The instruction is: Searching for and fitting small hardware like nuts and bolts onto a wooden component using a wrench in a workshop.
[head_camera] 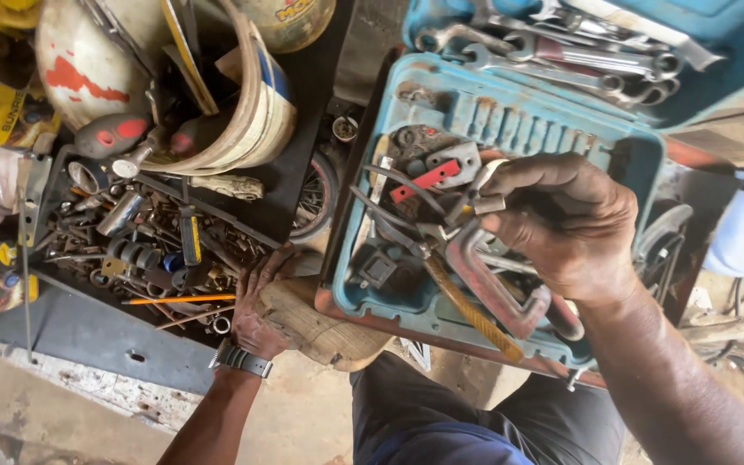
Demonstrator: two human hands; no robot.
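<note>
I'm looking straight down, and the biggest thing in view is the blue tool case (pixel 510 120), lying open from twelve o'clock round to three, its lid full of spanners (pixel 579 52). At nine o'clock sits the dark tray (pixel 71 319) heaped with rusty bolts, sockets and odd bits, with a stack of curved rims (pixel 256 112) above it at eleven.

Now the hands. My right hand (pixel 561 228) is over the case at about two o'clock, fingers (pixel 518 176) curled shut around the top end of a reddish metal clamp (pixel 497 288). The clamp's U-shaped frame hangs down toward five o'clock, its lower end among the loose pieces in the case, just beside a yellow-handled tool (pixel 471 310). A small red part (pixel 424 179) lies near it at twelve from the clamp.

My left hand (pixel 260 301) is down at seven o'clock, wristwatch (pixel 241 359) showing, palm pressed flat on a block of wood (pixel 329 331) that sits between tray and case. Those fingers are spread and resting, gripping nothing.

My judgement on doing this well: the clamp looks tangled with the wires and the yellow handle, so I'd keep the grip high and firm, lift straight up rather than drag sideways, and let the frame clear its neighbours before swinging it anywhere. The left hand braced on the wood seems a good steadying point; I'd leave it planted so the case doesn't tip off its perch.
</note>
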